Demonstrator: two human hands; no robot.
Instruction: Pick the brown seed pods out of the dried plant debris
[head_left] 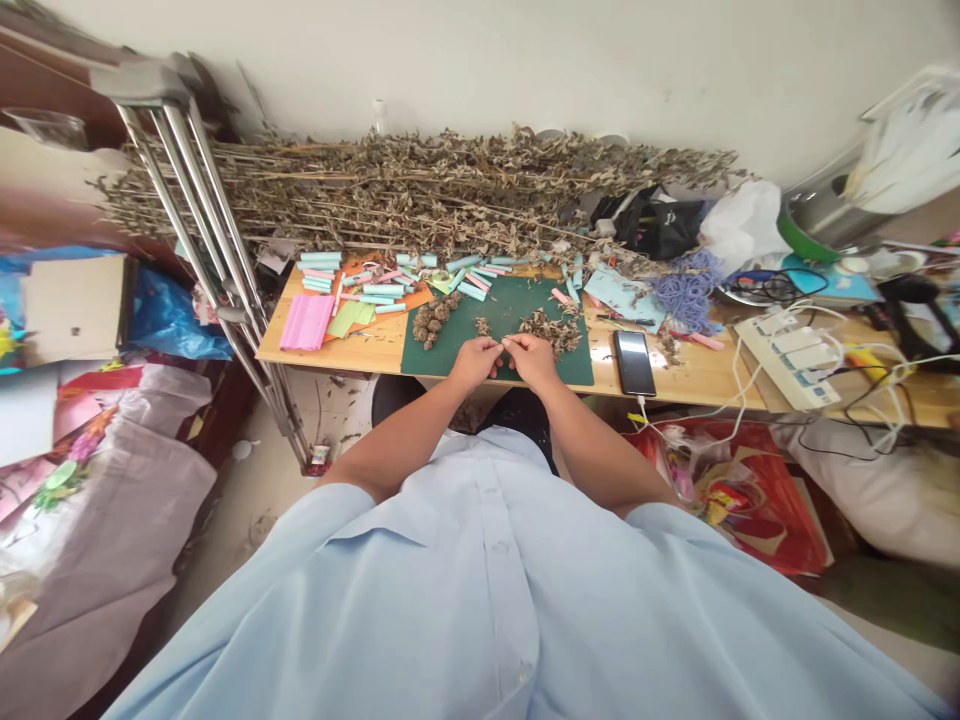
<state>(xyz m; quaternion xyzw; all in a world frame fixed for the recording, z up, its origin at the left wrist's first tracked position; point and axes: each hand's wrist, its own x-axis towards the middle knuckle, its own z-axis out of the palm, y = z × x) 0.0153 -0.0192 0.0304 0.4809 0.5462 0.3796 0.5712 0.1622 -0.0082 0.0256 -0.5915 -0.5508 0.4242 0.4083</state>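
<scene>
The dried stalks (420,195) lay along the back of the counter (360,352). Over the green mat's (480,300) front edge, the left hand (531,360) and right hand (477,364) met, each grip narrow, contents too small to tell. Crumbled leaves (553,332) lay just beyond the left, brown clumps (431,322) near the right.

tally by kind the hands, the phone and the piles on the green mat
hands: 2 (left hand, right hand)
phone: 1
pile of round brown clumps: 1
heaps of dry leafy bits: 2 (small heap, large heap)
total: 6
</scene>
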